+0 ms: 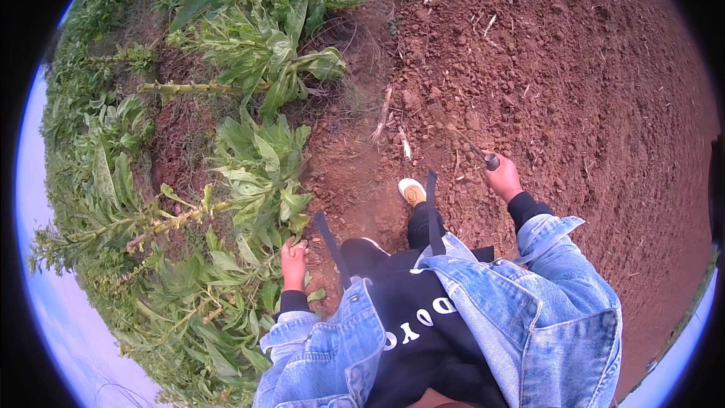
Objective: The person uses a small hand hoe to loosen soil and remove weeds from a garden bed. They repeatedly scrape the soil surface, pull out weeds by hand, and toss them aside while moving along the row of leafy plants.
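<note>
My right hand (505, 180) is closed around the dark handle of a hand tool (469, 143). The tool's thin shank points forward and left over the soil, and its brownish far end blends with the ground, so its exact kind is unclear. My left hand (293, 269) is beside the lower leaves of a broad-leaved green plant (263, 175), fingers curled. Whether those fingers grip a leaf or only touch it cannot be made out. Below the leafy clump, a thick bare stalk (184, 218) leans out to the left.
Leafy plants (272, 51) with thick stalks (192, 89) line the left side. Tilled reddish soil (566, 96) spreads to the right. Dry stalk pieces (385, 113) and a pale husk (405, 143) lie ahead of my tan-and-white shoe (413, 192). Two dark straps (433, 209) hang before my body.
</note>
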The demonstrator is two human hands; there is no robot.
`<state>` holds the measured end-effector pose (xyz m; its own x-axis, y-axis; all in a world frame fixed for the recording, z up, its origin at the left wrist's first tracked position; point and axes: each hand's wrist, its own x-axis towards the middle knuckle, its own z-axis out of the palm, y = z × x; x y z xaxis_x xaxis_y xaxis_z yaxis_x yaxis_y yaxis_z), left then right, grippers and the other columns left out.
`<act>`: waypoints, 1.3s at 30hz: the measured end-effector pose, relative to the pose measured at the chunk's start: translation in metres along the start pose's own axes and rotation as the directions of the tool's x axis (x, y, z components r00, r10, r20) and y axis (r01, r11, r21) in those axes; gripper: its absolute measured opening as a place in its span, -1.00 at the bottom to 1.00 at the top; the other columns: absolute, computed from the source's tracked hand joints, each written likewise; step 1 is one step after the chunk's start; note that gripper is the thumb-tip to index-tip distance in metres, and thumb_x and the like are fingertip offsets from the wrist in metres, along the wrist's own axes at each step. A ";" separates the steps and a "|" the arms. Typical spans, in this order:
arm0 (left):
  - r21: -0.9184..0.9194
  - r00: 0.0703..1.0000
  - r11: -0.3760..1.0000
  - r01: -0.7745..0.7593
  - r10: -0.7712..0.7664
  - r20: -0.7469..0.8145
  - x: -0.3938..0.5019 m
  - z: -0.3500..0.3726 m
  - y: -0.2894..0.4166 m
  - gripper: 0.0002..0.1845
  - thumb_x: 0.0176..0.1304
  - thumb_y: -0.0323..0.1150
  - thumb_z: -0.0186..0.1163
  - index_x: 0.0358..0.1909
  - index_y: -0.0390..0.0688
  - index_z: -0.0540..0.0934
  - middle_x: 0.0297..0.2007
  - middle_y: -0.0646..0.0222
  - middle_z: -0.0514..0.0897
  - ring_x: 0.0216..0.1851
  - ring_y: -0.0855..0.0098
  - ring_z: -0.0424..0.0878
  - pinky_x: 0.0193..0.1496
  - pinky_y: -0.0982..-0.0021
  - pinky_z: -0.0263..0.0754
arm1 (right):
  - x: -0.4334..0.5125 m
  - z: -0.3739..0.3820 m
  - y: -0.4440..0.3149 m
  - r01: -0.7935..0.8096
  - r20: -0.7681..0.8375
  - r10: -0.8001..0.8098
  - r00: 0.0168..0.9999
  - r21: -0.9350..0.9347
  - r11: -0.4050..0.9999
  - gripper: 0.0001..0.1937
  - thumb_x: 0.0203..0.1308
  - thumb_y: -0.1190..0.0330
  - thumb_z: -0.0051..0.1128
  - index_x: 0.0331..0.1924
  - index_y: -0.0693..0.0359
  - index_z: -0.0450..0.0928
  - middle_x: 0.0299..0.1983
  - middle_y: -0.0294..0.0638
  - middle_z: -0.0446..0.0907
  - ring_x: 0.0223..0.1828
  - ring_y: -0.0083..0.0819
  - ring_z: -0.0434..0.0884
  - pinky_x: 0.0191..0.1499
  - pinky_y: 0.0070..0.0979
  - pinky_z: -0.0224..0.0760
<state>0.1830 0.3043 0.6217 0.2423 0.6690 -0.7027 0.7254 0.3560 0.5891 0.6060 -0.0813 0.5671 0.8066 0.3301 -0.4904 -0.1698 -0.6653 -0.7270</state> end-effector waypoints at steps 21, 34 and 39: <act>-0.256 0.875 0.858 0.445 -0.478 -0.082 0.152 0.060 0.016 -0.65 0.23 -0.34 0.17 0.05 0.01 0.39 -0.28 0.46 0.58 -0.45 0.54 0.54 -0.53 0.43 0.31 | 0.195 -0.050 -0.189 -0.192 0.036 0.192 0.981 -0.011 0.981 -0.63 0.00 0.49 0.14 -0.02 0.22 0.64 -0.51 -0.41 0.54 -0.54 -0.64 0.45 -0.42 -0.57 0.37; -0.399 0.921 0.868 0.297 -0.370 -0.120 0.215 0.143 0.211 -0.39 0.25 -0.34 0.16 0.34 -0.04 0.23 -0.09 0.37 0.59 -0.24 0.45 0.59 -0.31 0.33 0.41 | 0.344 -0.046 -0.320 0.129 0.330 0.007 0.944 -0.388 0.912 -0.62 0.04 0.34 0.22 0.01 0.16 0.61 -0.31 0.00 0.68 -0.25 -0.17 0.70 -0.13 -0.34 0.53; -0.532 0.854 0.800 0.277 -0.459 -0.245 0.219 0.199 0.236 -0.43 0.24 -0.35 0.17 0.30 -0.09 0.30 -0.03 0.32 0.57 -0.19 0.44 0.60 -0.29 0.38 0.44 | 0.434 -0.037 -0.370 0.592 0.632 -0.191 0.751 -0.518 0.617 -0.57 -0.02 0.32 0.18 0.04 0.02 0.60 -0.34 0.02 0.67 -0.26 0.00 0.66 -0.12 -0.19 0.53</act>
<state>0.5357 0.4056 0.5275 -0.2840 0.5678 -0.7726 0.3051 0.8175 0.4886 1.0398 0.2837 0.6414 0.2807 0.7980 -0.5333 0.6663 -0.5619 -0.4902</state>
